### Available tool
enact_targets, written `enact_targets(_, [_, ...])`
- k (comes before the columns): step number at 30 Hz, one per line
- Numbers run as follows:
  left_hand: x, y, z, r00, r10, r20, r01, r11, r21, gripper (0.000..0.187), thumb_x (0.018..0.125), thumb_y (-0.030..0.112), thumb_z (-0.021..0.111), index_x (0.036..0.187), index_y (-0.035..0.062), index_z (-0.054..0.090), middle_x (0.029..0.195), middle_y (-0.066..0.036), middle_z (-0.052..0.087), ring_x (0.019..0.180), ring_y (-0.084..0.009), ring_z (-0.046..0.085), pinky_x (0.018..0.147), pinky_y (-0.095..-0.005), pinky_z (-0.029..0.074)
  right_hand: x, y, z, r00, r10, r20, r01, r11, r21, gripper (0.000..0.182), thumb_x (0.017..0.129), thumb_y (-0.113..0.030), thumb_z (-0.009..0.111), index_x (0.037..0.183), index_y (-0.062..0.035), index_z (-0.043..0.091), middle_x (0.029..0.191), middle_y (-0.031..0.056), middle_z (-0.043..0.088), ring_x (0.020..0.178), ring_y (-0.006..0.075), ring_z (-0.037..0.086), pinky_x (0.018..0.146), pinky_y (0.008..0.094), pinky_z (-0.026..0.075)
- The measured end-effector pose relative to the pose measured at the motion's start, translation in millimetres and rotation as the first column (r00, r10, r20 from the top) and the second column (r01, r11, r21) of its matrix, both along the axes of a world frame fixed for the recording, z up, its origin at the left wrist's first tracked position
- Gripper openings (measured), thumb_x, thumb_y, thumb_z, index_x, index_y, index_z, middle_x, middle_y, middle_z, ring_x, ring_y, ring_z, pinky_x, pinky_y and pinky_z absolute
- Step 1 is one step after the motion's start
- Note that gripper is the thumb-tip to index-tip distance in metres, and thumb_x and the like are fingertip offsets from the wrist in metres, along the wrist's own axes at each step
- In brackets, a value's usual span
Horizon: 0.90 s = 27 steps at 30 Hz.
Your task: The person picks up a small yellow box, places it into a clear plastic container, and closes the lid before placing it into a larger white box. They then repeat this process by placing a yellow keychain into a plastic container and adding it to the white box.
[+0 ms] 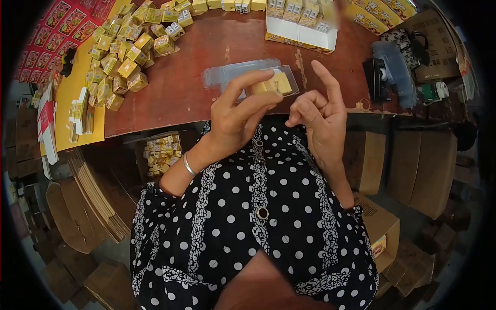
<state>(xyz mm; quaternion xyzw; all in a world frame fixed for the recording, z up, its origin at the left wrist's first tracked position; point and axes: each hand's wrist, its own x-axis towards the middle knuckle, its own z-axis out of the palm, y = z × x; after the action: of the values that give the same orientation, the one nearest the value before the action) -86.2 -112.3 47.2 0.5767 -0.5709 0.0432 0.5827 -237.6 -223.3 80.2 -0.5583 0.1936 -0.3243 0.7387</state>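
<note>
My left hand, a silver bangle at its wrist, reaches over the table's near edge. Its fingers and thumb curve around small yellow boxes at a clear plastic container. The fingertips appear to touch the yellow boxes, partly covering them. The container's clear lid part lies to the left, behind the hand. To the right of the container is my right hand, raised with the index finger stretched out and the other fingers bent. Nothing shows in its grasp.
A heap of small yellow boxes covers the left of the red table. An open display carton stands at the back, with yellow cartons beside it. Below the table sits a box of yellow pieces; cardboard boxes flank me.
</note>
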Motion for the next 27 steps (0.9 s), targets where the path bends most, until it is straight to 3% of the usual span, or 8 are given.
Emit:
enact_targets(7, [8, -3, -12, 0.966, 0.088, 0.245, -0.06, 0.991, -0.118, 0.035, 0.072, 0.001, 0.076, 0.105, 0.0117, 0.076, 0.124, -0.012, 0.065, 0.113, -0.0397, 0.066, 0.091, -0.0446, 0.059, 9, 0, -8, 0.997, 0.072, -0.01, -0.071, 0.994, 0.086, 0.061, 0.098, -0.003, 0.064, 0.152, -0.0003, 0.035, 0.086, 0.0076, 0.067, 0.071, 0.0115, 0.066, 0.066, 0.0246, 0.058])
enact_targets(9, [10, -1, -9, 0.951, 0.039, 0.306, -0.012, 0.996, -0.092, 0.042, 0.072, -0.011, 0.076, 0.11, 0.0081, 0.075, 0.131, -0.016, 0.059, 0.119, -0.0405, 0.063, 0.097, -0.0438, 0.058, 10, -1, -8, 0.997, 0.08, -0.006, -0.079, 0.991, 0.106, 0.061, 0.097, -0.004, 0.065, 0.15, -0.001, 0.036, 0.089, 0.0082, 0.069, 0.072, 0.0118, 0.067, 0.066, 0.0245, 0.059])
enact_targets(15, [11, -1, -13, 0.959, 0.089, 0.268, -0.061, 0.992, -0.113, 0.032, 0.077, 0.001, 0.077, 0.107, 0.011, 0.076, 0.124, -0.013, 0.064, 0.11, -0.0379, 0.068, 0.093, -0.0433, 0.059, 12, -2, -12, 0.99, 0.065, -0.121, -0.061, 0.997, 0.038, 0.061, 0.096, -0.004, 0.068, 0.149, -0.0017, 0.038, 0.097, 0.0095, 0.069, 0.074, 0.0112, 0.067, 0.067, 0.0242, 0.058])
enact_targets(17, [3, 2, -7, 0.993, 0.034, 0.111, -0.029, 0.998, -0.047, 0.031, 0.079, -0.001, 0.077, 0.107, 0.0098, 0.075, 0.126, -0.013, 0.063, 0.109, -0.0358, 0.068, 0.092, -0.0419, 0.06, 14, -1, -18, 0.967, -0.162, -0.198, 0.09, 0.941, -0.327, 0.059, 0.092, -0.004, 0.073, 0.144, -0.0012, 0.045, 0.113, 0.0133, 0.066, 0.086, 0.0163, 0.068, 0.073, 0.0276, 0.059])
enact_targets(18, [-1, 4, -5, 0.998, -0.015, -0.053, 0.015, 1.0, 0.013, 0.029, 0.081, -0.003, 0.077, 0.108, 0.0085, 0.074, 0.127, -0.014, 0.061, 0.109, -0.0338, 0.068, 0.091, -0.0405, 0.06, 14, -5, -26, 0.967, -0.159, -0.199, 0.087, 0.941, -0.327, 0.059, 0.092, -0.004, 0.073, 0.144, -0.0012, 0.045, 0.113, 0.0133, 0.066, 0.086, 0.0163, 0.068, 0.073, 0.0276, 0.059])
enact_targets(20, [-4, 5, -7, 0.987, -0.077, -0.138, 0.082, 0.996, 0.033, 0.031, 0.082, -0.003, 0.077, 0.111, 0.0063, 0.072, 0.13, -0.016, 0.059, 0.112, -0.0314, 0.066, 0.094, -0.0405, 0.058, 14, -20, -43, 0.95, -0.281, 0.138, 0.256, 0.444, -0.859, 0.052, 0.086, -0.006, 0.079, 0.134, -0.0034, 0.057, 0.126, 0.0155, 0.062, 0.103, 0.0238, 0.066, 0.083, 0.0326, 0.057])
enact_targets(24, [-4, 4, -1, 0.971, -0.097, -0.217, 0.11, 0.993, 0.045, 0.03, 0.082, -0.004, 0.077, 0.111, 0.0037, 0.071, 0.132, -0.015, 0.056, 0.109, -0.0269, 0.068, 0.086, -0.0345, 0.062, 18, -31, -37, 0.977, -0.162, 0.139, 0.183, 0.307, -0.934, 0.046, 0.082, -0.008, 0.082, 0.125, -0.0074, 0.066, 0.125, 0.0158, 0.062, 0.114, 0.0296, 0.062, 0.09, 0.0368, 0.055])
enact_targets(27, [-1, 6, -1, 0.975, -0.079, -0.209, 0.1, 0.991, 0.092, 0.028, 0.082, -0.004, 0.078, 0.109, 0.0034, 0.071, 0.133, -0.014, 0.054, 0.108, -0.0245, 0.068, 0.086, -0.0326, 0.062, 22, -38, -40, 0.992, -0.076, 0.099, 0.123, 0.461, -0.879, 0.042, 0.083, -0.01, 0.081, 0.123, -0.0104, 0.068, 0.127, 0.0157, 0.062, 0.115, 0.0295, 0.062, 0.094, 0.0359, 0.053])
